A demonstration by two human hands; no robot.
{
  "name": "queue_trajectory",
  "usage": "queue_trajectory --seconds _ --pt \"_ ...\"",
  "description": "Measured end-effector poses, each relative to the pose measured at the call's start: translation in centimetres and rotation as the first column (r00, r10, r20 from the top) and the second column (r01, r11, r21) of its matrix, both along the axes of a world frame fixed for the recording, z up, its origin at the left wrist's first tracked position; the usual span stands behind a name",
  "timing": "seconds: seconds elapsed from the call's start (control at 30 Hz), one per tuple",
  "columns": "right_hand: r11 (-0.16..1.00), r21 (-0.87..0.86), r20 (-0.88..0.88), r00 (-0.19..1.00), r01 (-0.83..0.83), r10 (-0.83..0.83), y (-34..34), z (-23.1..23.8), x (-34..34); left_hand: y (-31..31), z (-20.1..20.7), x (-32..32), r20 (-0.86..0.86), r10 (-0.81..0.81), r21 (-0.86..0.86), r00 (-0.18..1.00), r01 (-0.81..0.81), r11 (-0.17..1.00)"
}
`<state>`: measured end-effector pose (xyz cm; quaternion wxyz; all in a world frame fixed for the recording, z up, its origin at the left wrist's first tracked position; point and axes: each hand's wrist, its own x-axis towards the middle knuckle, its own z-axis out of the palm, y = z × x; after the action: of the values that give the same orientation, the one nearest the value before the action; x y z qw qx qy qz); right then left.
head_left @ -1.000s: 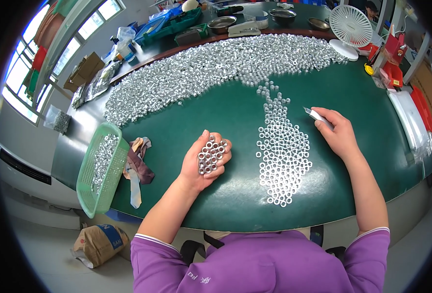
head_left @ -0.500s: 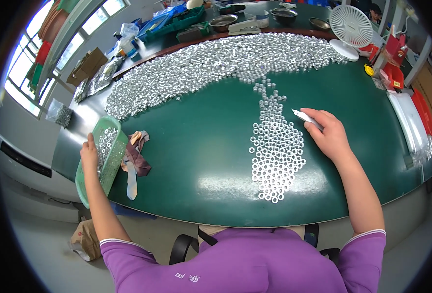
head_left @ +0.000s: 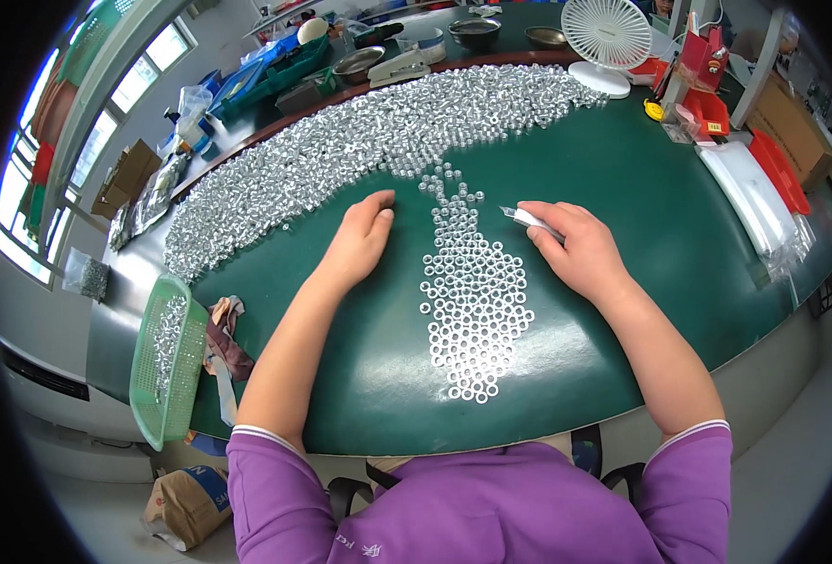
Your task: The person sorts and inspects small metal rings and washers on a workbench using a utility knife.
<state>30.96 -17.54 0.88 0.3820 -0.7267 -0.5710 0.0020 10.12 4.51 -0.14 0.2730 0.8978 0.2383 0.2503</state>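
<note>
My right hand (head_left: pixel 578 246) is closed round a white craft knife (head_left: pixel 534 223), its pointed tip toward the metal rings on the green tabletop. These small rings (head_left: pixel 475 320), which look like nuts, lie flat in one layer, forming a long patch between my hands. A narrow trail of them links the patch to a big silvery heap (head_left: pixel 341 146) along the back. My left hand (head_left: pixel 360 237) hovers left of the trail, near the heap's front edge, with its fingers stretched out and nothing visible in it. The fingers' undersides are hidden.
A green plastic basket (head_left: pixel 183 371) holding similar small metal parts stands at the left table edge, beside a crumpled cloth (head_left: pixel 228 340). A white fan (head_left: pixel 607 38) stands at the back right. Clear plastic bags (head_left: pixel 745 197) and red bins (head_left: pixel 779 174) line the right side.
My left hand has let go of the green basket and moved right, over the table near the rings. The right hand still grips the knife. The whole view has shifted slightly.
</note>
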Motion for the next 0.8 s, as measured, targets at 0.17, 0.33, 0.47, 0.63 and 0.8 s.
queue_trajectory --seconds 0.17,0.33,0.47,0.63,0.8 --pt "1.000 -0.009 0.026 1.000 0.014 -0.013 0.0 0.8 0.8 1.4 -1.5 6.3 0.094 0.036 -0.220 0.995 -0.015 0.975" --pt "1.000 -0.011 -0.005 1.000 0.009 -0.009 -0.1 0.4 0.8 -1.7 -0.4 4.5 0.041 -0.151 -0.388 0.988 0.155 0.909" --pt "1.000 0.000 -0.008 1.000 -0.013 0.013 0.0 0.5 0.5 -3.8 0.2 0.6 0.083 -0.285 -0.444 0.955 0.292 0.847" --pt "1.000 -0.005 -0.035 0.999 -0.010 0.010 -0.2 0.4 0.1 -6.2 1.2 -3.7 0.007 -0.379 -0.352 0.925 0.357 0.865" --pt "1.000 0.000 -0.014 1.000 -0.027 0.027 0.0 -0.1 0.1 -5.6 2.7 -4.7 -0.212 -0.361 0.038 0.908 0.377 0.925"
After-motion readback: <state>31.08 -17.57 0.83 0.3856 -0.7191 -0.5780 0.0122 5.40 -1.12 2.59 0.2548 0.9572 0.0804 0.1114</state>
